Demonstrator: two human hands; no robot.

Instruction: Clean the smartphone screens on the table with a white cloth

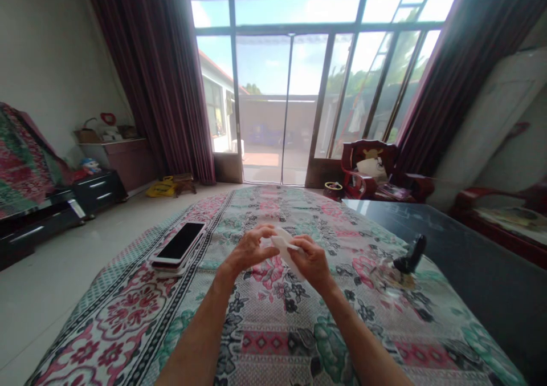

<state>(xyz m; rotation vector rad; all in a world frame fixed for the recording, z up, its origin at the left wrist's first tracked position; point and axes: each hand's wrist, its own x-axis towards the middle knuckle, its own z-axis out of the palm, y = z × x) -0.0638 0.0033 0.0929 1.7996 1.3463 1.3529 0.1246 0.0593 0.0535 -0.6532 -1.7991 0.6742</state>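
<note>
A phone [179, 242] with a dark screen and white border lay on a pale flat thing, on the patterned cloth of the table [282, 357]. To the right of the phone, at about its level, was a thin white sheet [287, 244], creased and held up between two bare hands. The left hand [252, 248], the nearer of the two to the phone, had its thumb and forefinger curved with a gap between them, their tips at the sheet's edge; whether they were clamped on it, I could not tell. The right hand [311, 259], farther from the phone, had its fingers pinched on the sheet. Well to the right of the phone, beyond both hands, stood a black upright object [412, 255] with something clear around its base, too blurred to make out. Past the phone, on the floor to its left, sat a yellow bag [161, 188]. A wooden armchair [356, 175] stood well beyond the phone, to its right.
</note>
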